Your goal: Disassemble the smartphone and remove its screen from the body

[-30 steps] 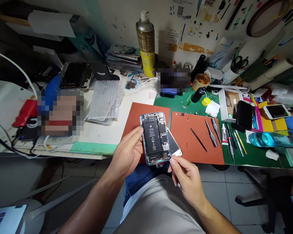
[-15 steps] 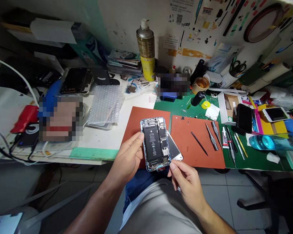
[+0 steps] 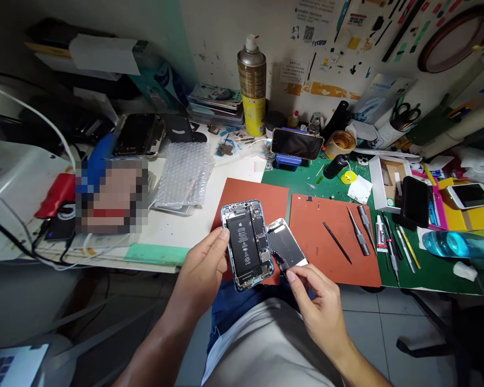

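Note:
My left hand (image 3: 205, 266) is closed on the left edge of an opened phone (image 3: 248, 244), tilted above the bench's front edge. Its back part faces up, showing a black battery with an Apple logo, circuit boards and a pale blue frame. To the right of the phone, my right hand (image 3: 317, 295) pinches a small dark strip-shaped part (image 3: 281, 262) between thumb and fingers; its exact kind is unclear. Behind that part, a detached phone screen (image 3: 288, 246) lies on the reddish-brown mat (image 3: 262, 191), partly covered by the part and my fingertips.
On the right mat (image 3: 306, 231) lies a black pry stick (image 3: 336, 243), with screwdrivers (image 3: 358, 231) beside it. A glue tube (image 3: 381, 234), tweezers and a blue bottle (image 3: 447, 244) are farther right. A phone on a stand (image 3: 296, 144) and a spray can (image 3: 252, 88) stand behind.
The opened phone has shifted left, away from my right hand. My right hand has come away from its lower right corner with the dark strip-shaped part. More of the screen shows.

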`<state>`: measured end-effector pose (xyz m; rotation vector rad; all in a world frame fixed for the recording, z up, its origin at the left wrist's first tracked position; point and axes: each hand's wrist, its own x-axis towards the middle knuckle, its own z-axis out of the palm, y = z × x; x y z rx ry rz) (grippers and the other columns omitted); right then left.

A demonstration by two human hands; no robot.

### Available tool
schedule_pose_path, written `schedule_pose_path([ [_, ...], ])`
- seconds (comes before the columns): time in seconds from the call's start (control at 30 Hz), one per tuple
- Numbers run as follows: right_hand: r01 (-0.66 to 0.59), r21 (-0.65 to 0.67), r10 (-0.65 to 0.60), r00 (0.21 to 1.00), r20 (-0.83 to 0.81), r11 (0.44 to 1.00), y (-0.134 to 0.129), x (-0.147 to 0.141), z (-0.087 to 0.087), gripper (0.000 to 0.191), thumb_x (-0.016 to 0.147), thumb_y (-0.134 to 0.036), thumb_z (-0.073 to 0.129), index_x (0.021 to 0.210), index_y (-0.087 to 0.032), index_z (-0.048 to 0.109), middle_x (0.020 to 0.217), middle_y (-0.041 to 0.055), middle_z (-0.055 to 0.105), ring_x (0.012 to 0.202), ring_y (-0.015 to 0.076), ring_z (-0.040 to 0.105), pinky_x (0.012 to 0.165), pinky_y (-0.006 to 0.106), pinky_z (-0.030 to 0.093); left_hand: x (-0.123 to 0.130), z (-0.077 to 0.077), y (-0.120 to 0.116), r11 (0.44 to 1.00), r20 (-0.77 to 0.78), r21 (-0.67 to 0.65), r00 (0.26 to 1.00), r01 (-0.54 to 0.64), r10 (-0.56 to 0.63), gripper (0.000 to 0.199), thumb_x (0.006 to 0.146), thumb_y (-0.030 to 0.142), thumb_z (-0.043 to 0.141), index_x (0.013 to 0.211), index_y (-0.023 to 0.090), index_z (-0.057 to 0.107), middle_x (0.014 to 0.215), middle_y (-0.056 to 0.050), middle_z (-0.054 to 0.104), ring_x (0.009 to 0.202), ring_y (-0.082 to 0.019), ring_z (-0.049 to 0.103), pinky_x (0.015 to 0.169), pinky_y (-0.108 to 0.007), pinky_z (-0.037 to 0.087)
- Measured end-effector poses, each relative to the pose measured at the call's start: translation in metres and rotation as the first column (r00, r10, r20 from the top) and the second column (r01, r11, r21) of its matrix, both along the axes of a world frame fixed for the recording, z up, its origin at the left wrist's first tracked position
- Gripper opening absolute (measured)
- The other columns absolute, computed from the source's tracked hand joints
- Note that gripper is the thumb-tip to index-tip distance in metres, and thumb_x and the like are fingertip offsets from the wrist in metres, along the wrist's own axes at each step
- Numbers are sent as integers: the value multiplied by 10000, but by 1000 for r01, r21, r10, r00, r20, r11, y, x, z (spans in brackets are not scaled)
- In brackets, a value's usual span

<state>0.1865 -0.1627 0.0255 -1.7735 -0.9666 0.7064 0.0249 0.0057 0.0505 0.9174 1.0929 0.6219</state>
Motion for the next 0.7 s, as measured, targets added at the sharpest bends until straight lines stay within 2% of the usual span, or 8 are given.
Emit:
schedule_pose_path([
  [0.1,-32,3,32,999,-4,999,5,-5,4,242,1080,-345,617,959,-216,784,788,29,665,661,158,564,605,278,444,-2,3,-6,999,-60,45,998,14,-11,345,940,617,727,869,279,727,591,19,562,637,-204,600,561,-290,490],
  [0.23,-52,3,52,999,-4,999,5,-5,6,232,1081,-331,618,965,-215,782,802,34,676,673,158,572,621,283,453,-1,6,-9,995,-74,77,995,65,-59,410,977,632,678,819,254,686,610,44,459,543,-130,365,497,-249,329],
  [0.3,-40,4,40,999,0,999,3,-5,5,223,1079,-330,623,972,-215,782,798,30,674,667,155,572,614,282,451,-1,6,-9,994,-77,74,994,78,-73,425,983,633,670,811,245,677,613,46,444,544,-126,330,492,-249,293],
  [0.47,-49,-11,49,999,15,999,1,-10,7,216,1084,-324,619,984,-215,776,806,31,680,666,152,577,611,286,467,-4,5,-8,995,-72,62,995,78,-73,424,982,641,667,840,242,690,621,43,471,551,-126,365,504,-247,314],
  [0.53,-55,-14,56,997,56,998,1,-6,8,212,1087,-321,614,994,-215,773,815,35,687,663,153,587,603,287,474,-5,5,-9,995,-89,67,993,77,-71,410,976,641,672,867,248,713,627,33,520,559,-137,429,514,-251,358],
  [0.63,15,-20,-10,969,248,1000,1,14,2,206,1090,-348,612,1028,-215,756,892,56,719,706,169,637,636,296,500,-6,2,-9,998,-93,46,995,41,-37,334,926,609,737,931,276,761,631,10,621,631,-200,609,550,-283,473],
  [0.7,130,-51,-95,897,432,990,0,38,-6,237,1095,-401,598,1079,-213,741,989,84,742,774,195,678,689,315,516,-6,0,-7,1000,-34,6,999,4,-4,306,899,577,773,1010,292,783,692,-3,706,724,-240,701,600,-307,551],
])
